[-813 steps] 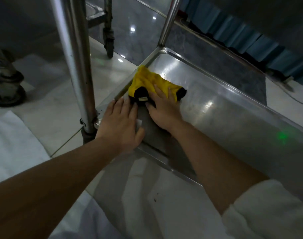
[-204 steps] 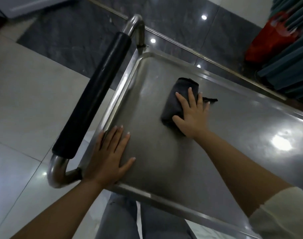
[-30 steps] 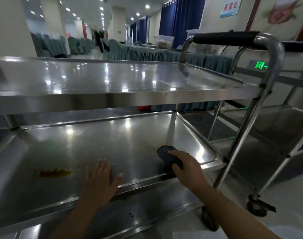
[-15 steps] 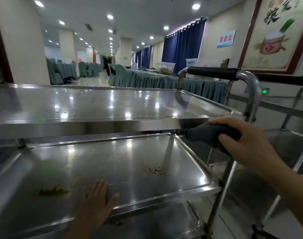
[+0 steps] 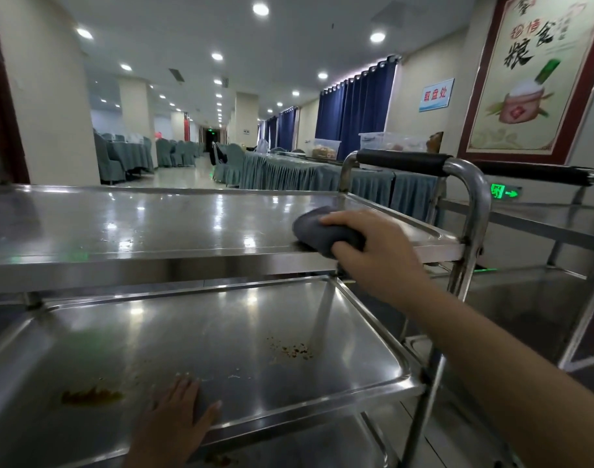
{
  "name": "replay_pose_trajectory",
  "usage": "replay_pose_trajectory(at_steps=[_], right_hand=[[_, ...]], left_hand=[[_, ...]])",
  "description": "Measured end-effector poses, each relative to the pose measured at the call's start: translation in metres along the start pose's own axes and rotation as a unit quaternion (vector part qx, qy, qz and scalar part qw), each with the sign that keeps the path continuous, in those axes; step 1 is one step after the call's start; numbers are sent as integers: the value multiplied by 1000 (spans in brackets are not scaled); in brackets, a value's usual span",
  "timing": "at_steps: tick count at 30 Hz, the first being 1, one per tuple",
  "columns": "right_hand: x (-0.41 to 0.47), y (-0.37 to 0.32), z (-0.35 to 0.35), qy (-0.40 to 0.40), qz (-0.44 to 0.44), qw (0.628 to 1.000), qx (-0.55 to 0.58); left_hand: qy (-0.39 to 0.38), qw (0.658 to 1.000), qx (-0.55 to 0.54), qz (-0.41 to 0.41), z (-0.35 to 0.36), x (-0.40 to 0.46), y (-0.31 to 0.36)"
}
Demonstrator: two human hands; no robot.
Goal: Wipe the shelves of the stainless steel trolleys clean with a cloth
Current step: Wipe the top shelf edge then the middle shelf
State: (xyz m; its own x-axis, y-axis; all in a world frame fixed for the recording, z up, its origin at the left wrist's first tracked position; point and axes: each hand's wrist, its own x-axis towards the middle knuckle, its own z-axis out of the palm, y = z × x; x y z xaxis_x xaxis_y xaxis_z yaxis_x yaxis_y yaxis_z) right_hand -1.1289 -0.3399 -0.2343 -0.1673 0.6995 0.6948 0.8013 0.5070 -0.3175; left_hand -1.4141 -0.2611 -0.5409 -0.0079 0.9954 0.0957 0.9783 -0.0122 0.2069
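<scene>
Closest to me, at about 6 o'clock, my left hand (image 5: 174, 417) lies flat with straight fingers on the front edge of the middle shelf (image 5: 194, 336) of the steel trolley (image 5: 471, 211). It holds nothing. Just to the left of it, at 7 o'clock, I see a brown sticky stain (image 5: 91, 396) on that shelf. A bit farther in, at about 4 o'clock from the middle of the shelf, there is a little pile of crumbs (image 5: 290, 351).

Higher up, at 3 o'clock, my right hand (image 5: 373, 251) grips the gray cloth (image 5: 322, 233). The fingers curl over the top of it and the thumb is under it. The cloth sits on the front edge of the top shelf (image 5: 147, 221), near the right end. That shelf is shiny, with small specks on it.

Behind the cloth is the trolley's handle with a black grip (image 5: 402, 160). A second trolley (image 5: 559, 224) stands to the right of mine.

Far away, at 12 o'clock, I see long tables with gray-green skirts (image 5: 289, 173), blue curtains (image 5: 354, 109) and a big framed poster (image 5: 532, 76) on the wall at 2 o'clock.
</scene>
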Motion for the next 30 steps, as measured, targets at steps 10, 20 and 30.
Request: replay_pose_trajectory(at_steps=[10, 20, 30], right_hand=[[6, -23, 37, -61, -79, 995, 21], [-8, 67, -22, -21, 31, 996, -80], [2, 59, -28, -38, 28, 995, -84]], left_hand=[[10, 999, 35, -18, -1, 2, 2], [-9, 1000, 16, -8, -6, -6, 5], [-15, 999, 29, 4, -7, -10, 7]])
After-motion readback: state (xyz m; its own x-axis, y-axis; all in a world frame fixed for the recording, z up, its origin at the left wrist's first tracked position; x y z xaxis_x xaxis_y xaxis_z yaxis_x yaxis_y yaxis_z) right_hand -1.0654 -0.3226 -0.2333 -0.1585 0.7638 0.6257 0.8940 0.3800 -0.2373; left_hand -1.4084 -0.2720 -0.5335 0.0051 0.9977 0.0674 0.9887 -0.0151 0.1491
